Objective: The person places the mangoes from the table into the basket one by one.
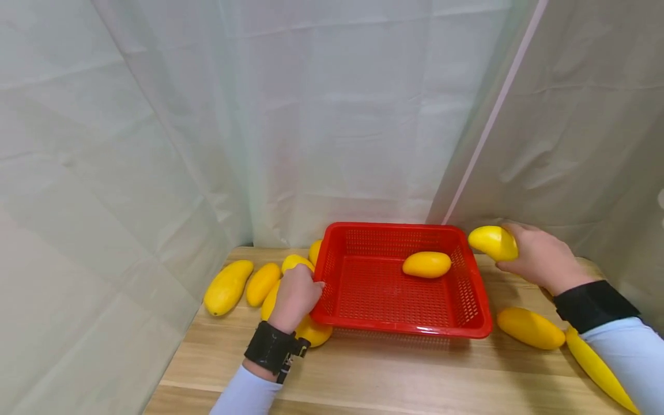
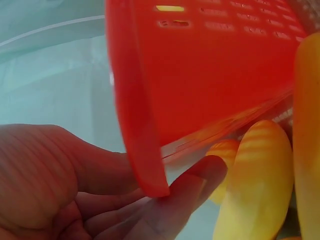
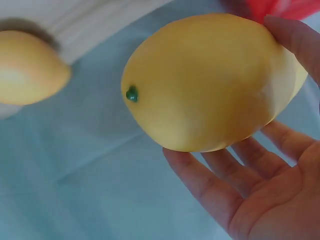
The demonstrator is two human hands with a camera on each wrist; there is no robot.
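The right hand (image 1: pixel 539 259) holds a mango (image 1: pixel 494 242) in the air just beyond the basket's (image 1: pixel 404 329) far right corner, at about 2 o'clock from the basket's middle. In the right wrist view the mango (image 3: pixel 210 82) lies across the curled fingers (image 3: pixel 210 185), which cup it from below, with another fingertip (image 3: pixel 295 35) pressed on its upper side; its green stem dot faces away from the palm.

The left hand (image 1: pixel 294 297) grips the red basket at its left rim, at 9 o'clock. The left wrist view shows the rim (image 2: pixel 142 150) between thumb and fingers (image 2: pixel 185 195), the fingers under the edge and closed on it.

One mango (image 1: pixel 426 264) lies inside the basket, toward its far right, at about 1 o'clock. The basket stands on a wooden table (image 1: pixel 363 374).

Left of the basket lies a cluster of mangoes: the largest (image 1: pixel 227 286) farthest out at 9 o'clock, a second (image 1: pixel 261 283) just beside it, others partly hidden behind the left hand, and one (image 1: pixel 313 332) at the basket's near left corner, at 8 o'clock. To the right, at 4 o'clock, a mango (image 1: pixel 530 328) rests on the table, and a longer one (image 1: pixel 599 369) lies beside the right sleeve.

White cloth (image 1: pixel 337 115) hangs behind and on both sides.
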